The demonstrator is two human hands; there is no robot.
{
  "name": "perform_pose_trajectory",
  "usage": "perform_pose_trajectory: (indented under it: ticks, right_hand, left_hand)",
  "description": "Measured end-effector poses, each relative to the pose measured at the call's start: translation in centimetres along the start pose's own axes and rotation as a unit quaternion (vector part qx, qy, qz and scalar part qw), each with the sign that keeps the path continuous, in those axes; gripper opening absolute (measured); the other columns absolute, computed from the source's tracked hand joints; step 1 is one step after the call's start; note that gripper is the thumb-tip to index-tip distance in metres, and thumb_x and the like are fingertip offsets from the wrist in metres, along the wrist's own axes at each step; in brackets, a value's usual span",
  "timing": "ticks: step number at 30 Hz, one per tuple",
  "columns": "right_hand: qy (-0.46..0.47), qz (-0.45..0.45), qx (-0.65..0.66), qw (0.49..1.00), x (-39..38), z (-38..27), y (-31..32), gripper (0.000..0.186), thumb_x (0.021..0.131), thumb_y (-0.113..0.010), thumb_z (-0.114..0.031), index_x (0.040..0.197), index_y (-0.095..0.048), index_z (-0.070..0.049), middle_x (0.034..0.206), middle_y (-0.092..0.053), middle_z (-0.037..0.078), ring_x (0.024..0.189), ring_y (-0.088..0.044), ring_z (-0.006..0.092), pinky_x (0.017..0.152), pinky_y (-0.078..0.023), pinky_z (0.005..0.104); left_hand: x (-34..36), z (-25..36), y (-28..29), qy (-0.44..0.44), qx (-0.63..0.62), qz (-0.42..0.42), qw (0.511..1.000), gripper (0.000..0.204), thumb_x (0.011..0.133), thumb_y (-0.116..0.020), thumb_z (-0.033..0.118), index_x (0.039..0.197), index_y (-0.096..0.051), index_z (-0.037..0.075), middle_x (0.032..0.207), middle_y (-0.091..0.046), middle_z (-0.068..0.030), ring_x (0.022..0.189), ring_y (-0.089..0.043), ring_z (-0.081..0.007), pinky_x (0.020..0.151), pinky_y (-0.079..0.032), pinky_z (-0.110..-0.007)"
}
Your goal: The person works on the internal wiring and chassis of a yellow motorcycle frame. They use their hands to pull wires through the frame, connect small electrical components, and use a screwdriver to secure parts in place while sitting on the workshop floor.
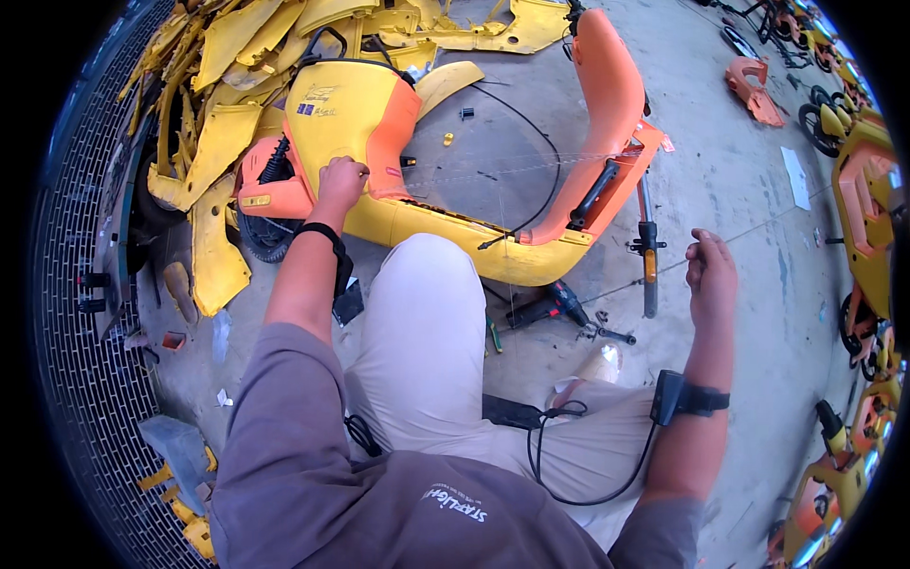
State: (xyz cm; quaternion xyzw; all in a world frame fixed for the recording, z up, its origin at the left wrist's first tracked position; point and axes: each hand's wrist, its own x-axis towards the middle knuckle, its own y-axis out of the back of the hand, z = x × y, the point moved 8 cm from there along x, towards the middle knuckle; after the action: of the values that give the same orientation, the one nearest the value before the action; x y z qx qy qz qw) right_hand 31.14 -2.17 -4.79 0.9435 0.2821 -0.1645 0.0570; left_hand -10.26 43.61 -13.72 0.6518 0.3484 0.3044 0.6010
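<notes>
A yellow and orange scooter body shell (341, 119) lies on its side in front of me, its low yellow section curving to the right. My left hand (343, 180) is at the yellow panel beside the orange strip, fingers curled together; whatever they may hold is hidden. Raised above the floor on the right, my right hand (711, 270) has its fingers loosely bent and apart from the shell, with nothing visible in it. Between the hands rises the shell's orange upright part (609, 81). A black cable (555, 156) loops across the floor inside the curve.
Yellow broken panels (223, 142) are heaped at the far left. A cordless drill (550, 305) and small metal parts (611, 332) lie by my foot. A handlebar-like rod (648, 251) rests near my right hand. More scooter bodies (867, 209) line the right side.
</notes>
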Motion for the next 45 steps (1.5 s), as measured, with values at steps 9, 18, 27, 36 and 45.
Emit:
perform_pose_trajectory:
  ticks: [9,18,27,36,45]
  right_hand:
    - [0.010,0.038,0.045,0.998,-4.9,-1.9,-0.1,0.022,0.096,-0.051,-0.019,0.106,-0.057,-0.001,0.072,-0.055,0.002,0.046,-0.034,0.0039,0.043,-0.026,0.0197]
    - [0.114,0.062,0.001,0.992,-18.0,-9.5,0.1,0.023,0.097,-0.047,-0.020,0.105,-0.056,0.000,0.069,-0.053,0.003,0.048,-0.034,0.0059,0.044,-0.027,0.0204]
    - [0.028,-0.024,0.051,0.998,-18.9,-10.5,-4.6,0.026,0.095,-0.051,-0.023,0.106,-0.058,-0.001,0.075,-0.055,0.004,0.051,-0.037,0.0060,0.046,-0.029,0.0208]
    - [0.053,-0.177,0.091,0.979,-19.6,-7.8,-10.2,0.025,0.093,-0.055,-0.022,0.099,-0.060,0.002,0.072,-0.061,0.005,0.044,-0.036,0.0041,0.040,-0.026,0.0198]
    - [0.044,-0.269,0.079,0.959,-25.2,0.2,-14.6,0.046,0.087,-0.069,-0.022,0.119,-0.051,0.006,0.094,-0.063,0.005,0.085,-0.058,0.0086,0.072,-0.047,0.0237]
  left_hand:
    - [-1.3,1.4,0.7,-0.039,-0.049,0.079,0.995,0.032,0.079,-0.056,0.008,0.109,-0.067,0.014,0.109,-0.062,-0.0071,0.109,-0.053,-0.0257,0.091,-0.038,-0.045]
    - [-14.5,7.0,7.7,-0.129,-0.329,0.196,0.915,0.024,0.078,-0.053,-0.001,0.100,-0.062,0.003,0.102,-0.061,-0.0142,0.101,-0.056,-0.0326,0.089,-0.042,-0.043]
    - [-17.4,12.0,23.4,-0.188,-0.574,0.080,0.793,0.023,0.086,-0.054,0.001,0.109,-0.059,0.001,0.097,-0.064,-0.0082,0.095,-0.061,-0.0196,0.087,-0.046,-0.032]
    - [-12.3,25.3,28.9,-0.108,-0.929,-0.169,0.310,0.021,0.089,-0.052,0.008,0.109,-0.058,0.007,0.092,-0.059,-0.0019,0.085,-0.057,-0.0134,0.077,-0.046,-0.029]
    - [-8.2,33.5,17.2,0.123,-0.954,-0.185,0.203,0.008,0.081,-0.052,0.007,0.088,-0.056,0.011,0.079,-0.055,0.0021,0.070,-0.053,-0.0113,0.067,-0.043,-0.029]
